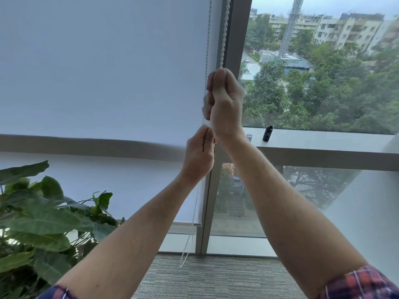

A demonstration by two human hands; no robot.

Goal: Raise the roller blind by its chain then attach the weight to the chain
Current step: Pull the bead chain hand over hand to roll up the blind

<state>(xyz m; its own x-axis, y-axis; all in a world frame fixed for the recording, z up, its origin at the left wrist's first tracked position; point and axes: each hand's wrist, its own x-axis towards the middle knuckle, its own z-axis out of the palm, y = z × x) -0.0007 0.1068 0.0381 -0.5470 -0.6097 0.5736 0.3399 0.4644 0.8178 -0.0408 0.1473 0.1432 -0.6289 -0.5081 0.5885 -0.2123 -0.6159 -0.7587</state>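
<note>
While the roller blind (103, 83) hangs nearly to the floor, both fists are curled round the bead chain (224, 35) at its right edge: right hand (224, 102) up top, left hand (199, 152) just below. A black cylinder (267, 133) and a small clear piece (249, 137) sit on the sill (323, 139) behind the right wrist. Leafy plant (43, 216) lower left.

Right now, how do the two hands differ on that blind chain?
The right hand is higher, a fist round the chain where the beads enter from above; the left hand is lower, just under the right wrist. The right hand shows its back and thumb upright; the left hand pinches a thinner strand near its thumb. Both grip the chain beside the window frame.
</note>
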